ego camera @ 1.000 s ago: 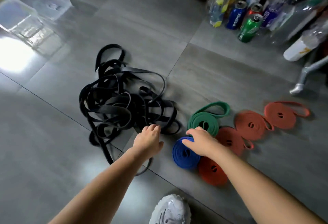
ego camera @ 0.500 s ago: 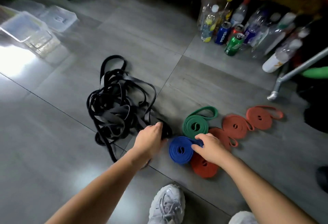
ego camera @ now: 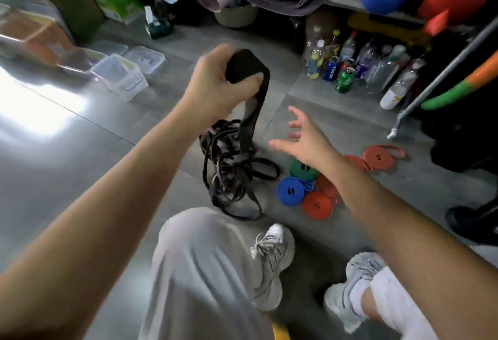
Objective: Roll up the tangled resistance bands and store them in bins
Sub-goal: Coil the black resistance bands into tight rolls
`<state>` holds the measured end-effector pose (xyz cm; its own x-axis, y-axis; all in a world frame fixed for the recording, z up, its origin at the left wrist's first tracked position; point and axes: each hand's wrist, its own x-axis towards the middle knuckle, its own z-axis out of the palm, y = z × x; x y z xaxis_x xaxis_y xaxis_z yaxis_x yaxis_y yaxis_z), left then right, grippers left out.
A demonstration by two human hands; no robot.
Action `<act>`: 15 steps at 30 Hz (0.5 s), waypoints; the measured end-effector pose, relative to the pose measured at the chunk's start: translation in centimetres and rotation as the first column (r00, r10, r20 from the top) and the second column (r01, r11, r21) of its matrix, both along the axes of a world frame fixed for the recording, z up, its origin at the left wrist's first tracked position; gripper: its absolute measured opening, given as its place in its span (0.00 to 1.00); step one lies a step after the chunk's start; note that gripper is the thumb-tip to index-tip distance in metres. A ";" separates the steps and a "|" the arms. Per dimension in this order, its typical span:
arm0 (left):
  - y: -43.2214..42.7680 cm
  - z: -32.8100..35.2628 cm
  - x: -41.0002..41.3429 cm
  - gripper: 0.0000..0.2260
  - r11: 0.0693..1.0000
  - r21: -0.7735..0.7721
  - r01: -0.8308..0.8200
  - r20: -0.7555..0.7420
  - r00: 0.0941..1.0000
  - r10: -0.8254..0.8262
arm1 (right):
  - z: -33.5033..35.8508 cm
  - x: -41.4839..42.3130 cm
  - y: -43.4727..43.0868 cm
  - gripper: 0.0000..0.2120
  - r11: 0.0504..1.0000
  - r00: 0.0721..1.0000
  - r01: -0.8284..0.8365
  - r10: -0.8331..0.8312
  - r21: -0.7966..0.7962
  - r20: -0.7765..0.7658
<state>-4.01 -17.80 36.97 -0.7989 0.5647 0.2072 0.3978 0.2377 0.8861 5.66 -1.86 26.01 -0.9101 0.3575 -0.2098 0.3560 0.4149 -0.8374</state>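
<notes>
One black band [ego camera: 253, 107] rises from the tangled heap [ego camera: 231, 169] on the grey floor [ego camera: 80, 167], its top end gripped in the raised left hand [ego camera: 215, 89]. Beside it the right hand [ego camera: 307, 140] hovers with fingers spread, holding nothing, above a blue roll [ego camera: 291, 191], a green roll [ego camera: 303, 172] and red rolls [ego camera: 318, 204]. Clear bins [ego camera: 121, 75] sit at the far left, and a blue can [ego camera: 332, 69] reads PEPSI.

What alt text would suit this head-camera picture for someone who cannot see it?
A left hand holds up a black band that hangs to a tangled black pile. The right hand hovers open near rolled coloured bands; clear bins stand behind.
</notes>
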 end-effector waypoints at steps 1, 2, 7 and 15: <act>-0.8 1.0 0.9 0.08 1.000 0.027 0.013 0.028 1.000 -0.014 | 1.6 0.2 -0.8 0.47 1.000 0.997 0.002 -0.004 -0.026 -0.072; -1.5 1.5 1.8 0.10 0.999 -0.004 0.037 0.030 0.999 -0.037 | 2.8 0.5 -1.6 0.49 0.999 0.991 -0.011 0.004 -0.050 -0.136; -3.9 1.2 5.9 0.07 0.980 -0.174 0.093 -0.012 0.995 -0.096 | 5.9 2.7 -4.8 0.27 0.974 0.961 -0.204 0.181 -0.093 -0.211; -3.8 6.4 11.7 0.08 0.982 0.081 0.169 -0.017 0.986 -0.168 | 7.1 6.2 -7.1 0.28 0.980 0.959 -0.118 0.069 -0.163 -0.276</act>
<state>7.71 -21.59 43.33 -0.6911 0.6721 0.2658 0.4353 0.0935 0.8954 11.87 -8.98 33.07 -0.9688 0.2476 -0.0059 0.0758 0.2735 -0.9589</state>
